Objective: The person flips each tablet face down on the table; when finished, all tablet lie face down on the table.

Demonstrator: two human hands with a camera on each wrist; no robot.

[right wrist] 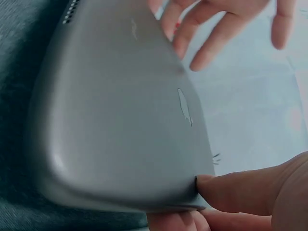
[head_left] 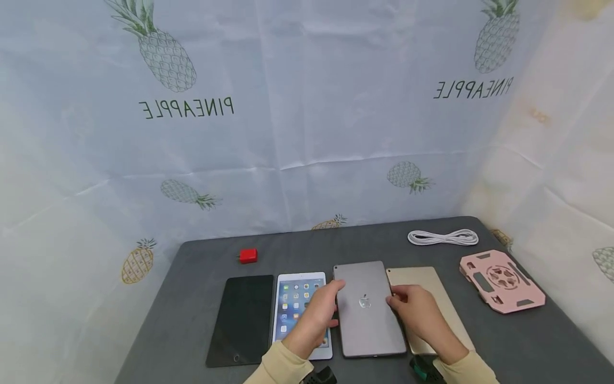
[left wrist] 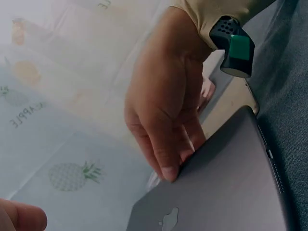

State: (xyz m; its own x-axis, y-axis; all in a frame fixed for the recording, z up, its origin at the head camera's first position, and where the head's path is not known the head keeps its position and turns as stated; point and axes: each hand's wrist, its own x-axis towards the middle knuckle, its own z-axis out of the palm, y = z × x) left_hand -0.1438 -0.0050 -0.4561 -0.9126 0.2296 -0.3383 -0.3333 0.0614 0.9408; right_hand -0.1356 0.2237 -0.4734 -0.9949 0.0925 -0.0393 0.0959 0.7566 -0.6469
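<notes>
A grey tablet (head_left: 369, 325), its back and apple logo facing up, lies between my two hands. My right hand (head_left: 422, 314) pinches its right long edge, thumb (right wrist: 240, 190) on the back and fingertips (right wrist: 175, 221) below the edge. On the other side my left hand (head_left: 318, 312) is held at the left edge, over the white tablet (head_left: 282, 320) with its lit home screen. Its fingers (right wrist: 211, 45) look straight and spread in the right wrist view, and its thumb (left wrist: 29, 219) stands apart from the grey tablet in the left wrist view.
A black tablet (head_left: 242, 322) lies at the left, and a gold tablet (head_left: 446, 304) lies under my right hand. Behind them are a red charger plug (head_left: 248, 256) and a coiled white cable (head_left: 443, 238). A pink tablet case (head_left: 508, 282) sits near the right table edge.
</notes>
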